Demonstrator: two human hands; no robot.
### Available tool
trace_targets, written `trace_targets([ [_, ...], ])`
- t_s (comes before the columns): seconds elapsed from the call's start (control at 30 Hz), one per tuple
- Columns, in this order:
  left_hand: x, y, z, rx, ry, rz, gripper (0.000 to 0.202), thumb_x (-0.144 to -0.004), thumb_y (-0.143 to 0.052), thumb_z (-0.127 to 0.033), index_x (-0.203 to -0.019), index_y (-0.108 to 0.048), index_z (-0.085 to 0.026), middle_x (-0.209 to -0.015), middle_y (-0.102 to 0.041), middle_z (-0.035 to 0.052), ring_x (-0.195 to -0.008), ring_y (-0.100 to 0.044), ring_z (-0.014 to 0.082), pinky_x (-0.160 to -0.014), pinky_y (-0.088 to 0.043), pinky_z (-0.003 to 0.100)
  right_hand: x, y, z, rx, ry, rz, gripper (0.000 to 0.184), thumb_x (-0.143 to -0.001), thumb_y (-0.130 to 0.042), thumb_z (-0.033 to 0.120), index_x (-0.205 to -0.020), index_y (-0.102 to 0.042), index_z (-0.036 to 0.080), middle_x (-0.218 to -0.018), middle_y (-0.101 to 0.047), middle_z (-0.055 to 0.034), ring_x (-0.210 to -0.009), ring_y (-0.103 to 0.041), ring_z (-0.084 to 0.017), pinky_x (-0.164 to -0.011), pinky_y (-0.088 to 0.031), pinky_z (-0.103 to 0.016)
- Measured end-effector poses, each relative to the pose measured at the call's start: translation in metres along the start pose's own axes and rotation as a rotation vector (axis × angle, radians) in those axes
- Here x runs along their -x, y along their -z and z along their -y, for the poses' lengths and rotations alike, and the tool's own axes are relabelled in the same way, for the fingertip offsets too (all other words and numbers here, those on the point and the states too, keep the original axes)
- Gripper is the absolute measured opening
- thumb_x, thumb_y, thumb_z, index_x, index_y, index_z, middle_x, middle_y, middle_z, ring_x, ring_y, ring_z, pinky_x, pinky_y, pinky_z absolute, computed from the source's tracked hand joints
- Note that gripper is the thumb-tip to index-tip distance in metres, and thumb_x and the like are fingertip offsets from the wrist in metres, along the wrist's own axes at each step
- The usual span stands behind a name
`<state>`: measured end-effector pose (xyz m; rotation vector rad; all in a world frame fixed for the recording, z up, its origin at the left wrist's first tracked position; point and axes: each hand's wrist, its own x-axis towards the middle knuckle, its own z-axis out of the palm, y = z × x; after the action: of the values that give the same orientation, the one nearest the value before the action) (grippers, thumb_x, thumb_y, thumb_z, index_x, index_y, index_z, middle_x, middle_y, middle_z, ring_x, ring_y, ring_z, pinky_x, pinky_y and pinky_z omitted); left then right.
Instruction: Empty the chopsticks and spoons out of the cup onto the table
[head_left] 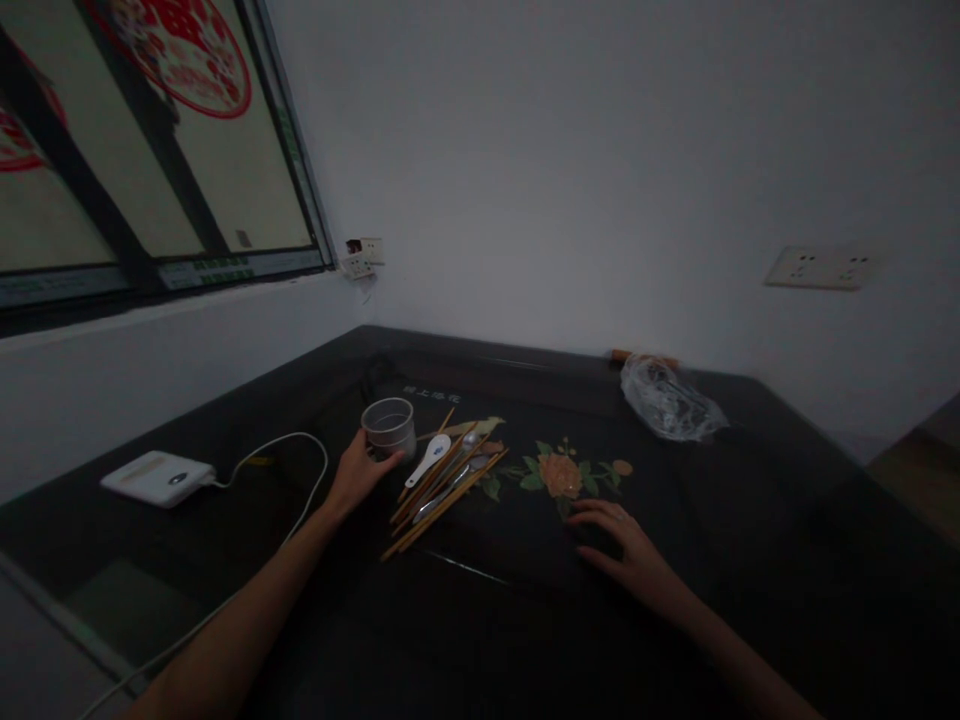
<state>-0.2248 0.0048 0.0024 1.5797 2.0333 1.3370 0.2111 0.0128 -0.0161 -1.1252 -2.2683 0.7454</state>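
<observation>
My left hand (362, 470) is wrapped round the near left side of a grey metal cup (391, 428), which stands upright on the dark table. Just right of the cup lies a loose pile of several wooden chopsticks (420, 533). A white soup spoon (427, 461) with a small blue mark rests on the pile, and metal spoons (442, 500) lie among the sticks. My right hand (615, 545) is over the table near the printed flower, its fingers apart and nothing in them.
A white power bank (157, 478) with a white cable (315, 440) lies at the left. Near the back wall is a crumpled clear plastic bag (667, 400) beside a brown stick-like thing (622, 355). Sockets (817, 268) are on the wall, and a window stands at the upper left.
</observation>
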Motion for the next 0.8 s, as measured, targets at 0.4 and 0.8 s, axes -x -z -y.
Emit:
trace_targets([
  [0.4, 0.002, -0.004, 0.004, 0.009, 0.011, -0.006, 0.066, -0.068, -0.069, -0.047, -0.119, -0.044, -0.014, -0.123, -0.058, 0.0180, -0.108, -0.061, 0.0281, -0.092, -0.049, 0.040, 0.001, 0.000, 0.001, -0.012, 0.014, -0.010, 0.023, -0.083, -0.057, 0.040, -0.101, -0.066, 0.028, -0.126, -0.056, -0.0068, -0.120, -0.049, -0.028, -0.102, -0.036, -0.051],
  [0.8, -0.002, -0.009, 0.017, 0.125, -0.034, -0.014, 0.072, -0.067, -0.072, -0.041, -0.125, -0.038, -0.015, -0.129, -0.053, 0.0208, -0.114, -0.058, 0.0309, -0.092, -0.050, 0.043, -0.003, 0.026, 0.023, -0.154, 0.037, -0.057, 0.028, -0.087, -0.051, 0.045, -0.098, -0.067, 0.024, -0.110, -0.065, -0.0070, -0.108, -0.058, -0.026, -0.099, -0.043, -0.044],
])
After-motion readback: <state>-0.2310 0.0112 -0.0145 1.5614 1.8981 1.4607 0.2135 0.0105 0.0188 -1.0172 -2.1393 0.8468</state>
